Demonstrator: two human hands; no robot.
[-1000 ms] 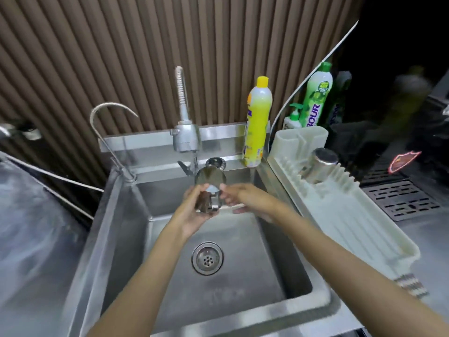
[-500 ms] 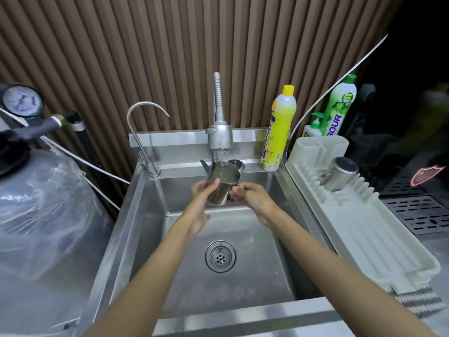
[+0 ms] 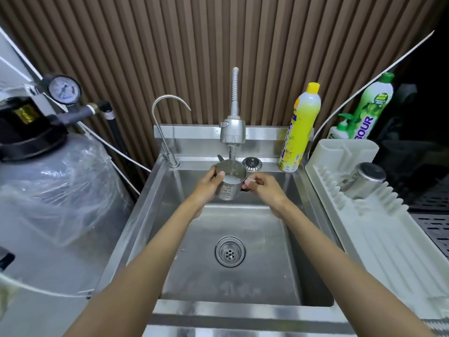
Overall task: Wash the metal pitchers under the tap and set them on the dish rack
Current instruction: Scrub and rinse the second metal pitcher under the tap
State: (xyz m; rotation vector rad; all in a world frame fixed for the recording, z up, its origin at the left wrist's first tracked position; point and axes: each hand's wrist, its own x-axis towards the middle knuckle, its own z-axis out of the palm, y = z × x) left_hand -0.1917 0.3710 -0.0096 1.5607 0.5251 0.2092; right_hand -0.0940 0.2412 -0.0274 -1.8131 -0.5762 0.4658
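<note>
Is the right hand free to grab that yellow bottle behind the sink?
Probably not right now: the right hand is gripping the pitcher by its handle under the tap. The yellow bottle itself stands unobstructed nearby.

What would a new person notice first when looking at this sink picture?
First, the two hands at the centre: the left hand and right hand hold a metal pitcher upright under the running tap, milky water inside. Next, the bright yellow bottle on the sink's back right corner, and a second pitcher lying on the white dish rack.
</note>
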